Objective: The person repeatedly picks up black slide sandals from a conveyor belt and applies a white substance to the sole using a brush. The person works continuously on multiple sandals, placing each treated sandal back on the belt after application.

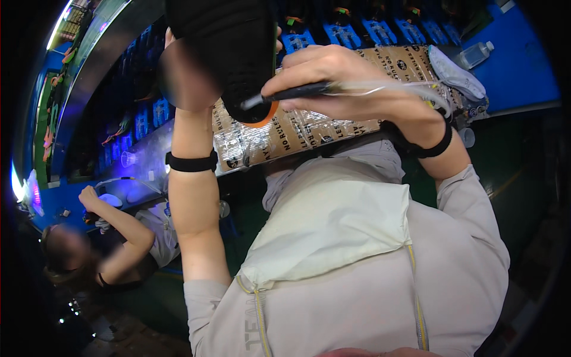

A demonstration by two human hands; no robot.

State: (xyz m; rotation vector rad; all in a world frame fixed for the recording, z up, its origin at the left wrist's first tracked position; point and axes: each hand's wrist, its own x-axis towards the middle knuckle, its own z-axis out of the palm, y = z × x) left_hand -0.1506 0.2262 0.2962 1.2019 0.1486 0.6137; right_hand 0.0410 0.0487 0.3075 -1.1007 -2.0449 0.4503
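Note:
My left hand (193, 80), partly blurred, grips a black shoe part (232, 50) by its side and holds it up over the bench. Its rounded lower end has an orange edge; whether it is an upper or a sole I cannot tell. Pinched in my right hand (339, 77) is a brush (297, 92) with a black handle. The pale brush tip meets the black surface near the rounded end. From the handle's back, a thin clear tube (392, 88) runs past my right wrist.
Printed brown cardboard (273, 143) covers the bench below my hands. To the right are a white shoe (455, 74) and a clear bottle (476, 55). Blue holders (380, 31) bearing dark shoe parts line the far side. At left, a co-worker's hand (89, 199) is raised.

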